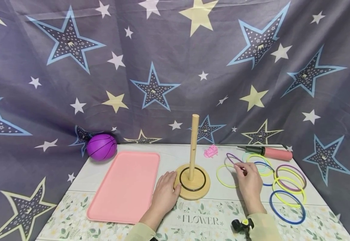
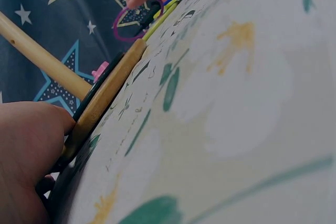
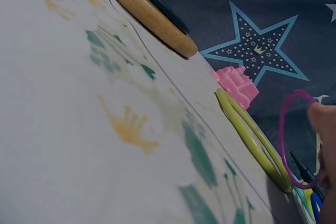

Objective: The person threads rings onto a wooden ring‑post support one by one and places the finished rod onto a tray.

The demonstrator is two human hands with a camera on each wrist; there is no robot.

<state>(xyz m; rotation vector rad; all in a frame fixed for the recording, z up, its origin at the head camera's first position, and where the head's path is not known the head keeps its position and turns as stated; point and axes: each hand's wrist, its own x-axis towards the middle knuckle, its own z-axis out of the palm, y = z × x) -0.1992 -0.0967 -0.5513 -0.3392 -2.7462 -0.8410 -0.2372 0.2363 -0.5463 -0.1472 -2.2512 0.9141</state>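
Observation:
My left hand (image 1: 166, 190) rests at the left edge of a round wooden base (image 1: 204, 194), its fingers touching the rim. A wooden post (image 1: 194, 147) stands upright from that base, and a black ring (image 1: 205, 180) lies around it on the wood. In my right hand (image 1: 249, 180) I pinch a purple ring (image 1: 232, 155), raised over the table to the right of the post. The right wrist view shows the purple ring (image 3: 282, 129) tilted upright beside my fingers. Below it lies a yellow-green ring (image 1: 218, 175).
More rings, including a blue ring (image 1: 287, 221), lie scattered at the right. Behind them is a pump (image 1: 277, 154) with a red barrel. A pink toy (image 1: 211, 151) sits behind the post. Leftward are a pink tray (image 1: 123, 187) and a purple ball (image 1: 102, 147).

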